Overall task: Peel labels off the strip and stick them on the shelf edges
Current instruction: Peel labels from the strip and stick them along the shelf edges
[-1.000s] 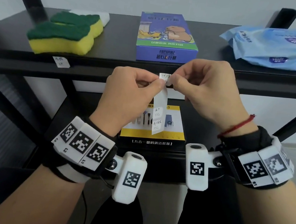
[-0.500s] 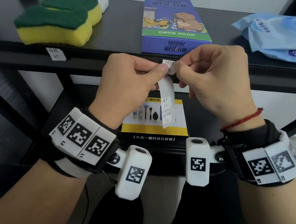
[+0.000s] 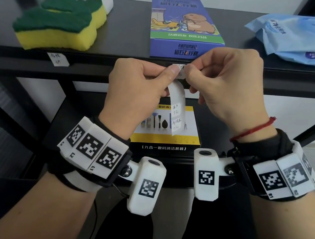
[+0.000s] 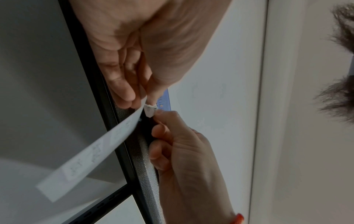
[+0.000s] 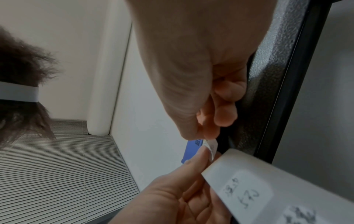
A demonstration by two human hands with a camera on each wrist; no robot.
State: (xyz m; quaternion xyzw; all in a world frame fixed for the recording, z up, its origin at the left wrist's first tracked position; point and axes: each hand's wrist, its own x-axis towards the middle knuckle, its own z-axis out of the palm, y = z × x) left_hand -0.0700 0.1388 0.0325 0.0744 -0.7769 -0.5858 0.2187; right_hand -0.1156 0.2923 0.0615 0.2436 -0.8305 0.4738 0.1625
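A white backing strip point(image 3: 177, 110) with two handwritten labels hangs from my left hand point(image 3: 169, 74), whose thumb and forefinger pinch its top. My right hand point(image 3: 187, 73) pinches a small written label point(image 3: 180, 70) at the strip's upper end, just in front of the black shelf edge point(image 3: 99, 69) below the blue box point(image 3: 186, 29). In the left wrist view the label point(image 4: 149, 111) sits between both hands' fingertips, with the strip point(image 4: 91, 151) trailing down-left. In the right wrist view the label point(image 5: 212, 146) curls away from the strip point(image 5: 249, 186).
One label point(image 3: 57, 59) is stuck on the shelf edge under the yellow-green sponge point(image 3: 61, 24). A pale blue wipes pack point(image 3: 307, 42) lies at the right. A black-and-yellow box point(image 3: 166, 140) sits on the lower shelf behind the strip. Black uprights frame both sides.
Both hands keep their pinches in front of the shelf edge. The strip now bows out more below my left thumb, and the label stands further off it.
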